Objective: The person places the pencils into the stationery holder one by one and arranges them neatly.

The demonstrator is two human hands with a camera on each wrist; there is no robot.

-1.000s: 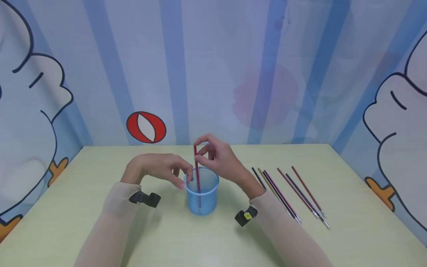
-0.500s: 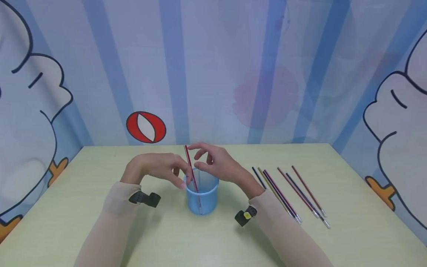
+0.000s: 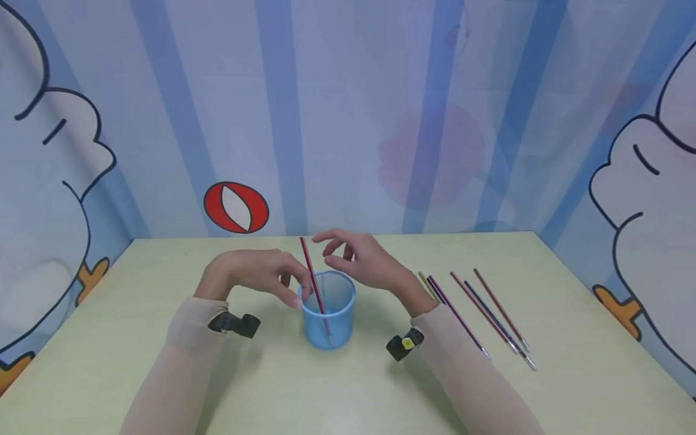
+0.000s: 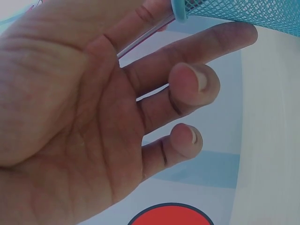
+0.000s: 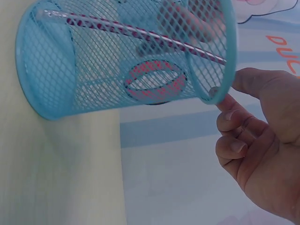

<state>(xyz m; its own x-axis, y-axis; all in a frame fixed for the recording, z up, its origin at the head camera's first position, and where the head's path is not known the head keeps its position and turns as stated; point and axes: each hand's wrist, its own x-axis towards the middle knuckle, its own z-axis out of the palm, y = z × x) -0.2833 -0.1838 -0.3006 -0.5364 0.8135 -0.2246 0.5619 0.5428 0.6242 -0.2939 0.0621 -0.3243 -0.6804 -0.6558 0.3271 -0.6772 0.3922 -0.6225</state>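
A blue mesh cup (image 3: 328, 329) stands upright on the table, also seen in the right wrist view (image 5: 98, 61). My left hand (image 3: 255, 272) holds its left rim, with the thumb outside and a finger over the edge; part of this grip is hidden in the left wrist view. One red striped pencil (image 3: 312, 266) stands inside, leaning left against the rim beside my left fingers. Above and right of the cup's rim, my right hand (image 3: 364, 260) holds nothing, its fingers loosely bent and apart from the pencil.
Several pencils (image 3: 489, 314) lie on the table (image 3: 576, 362) to the right, some partly covered by my right forearm. Behind the table hangs a striped blue backdrop (image 3: 348, 121) with cartoon figures at both sides.
My right fingers have let go of the red pencil, and its top has tipped left onto the rim. The right hand has drawn back slightly right; the left hand has stayed put.
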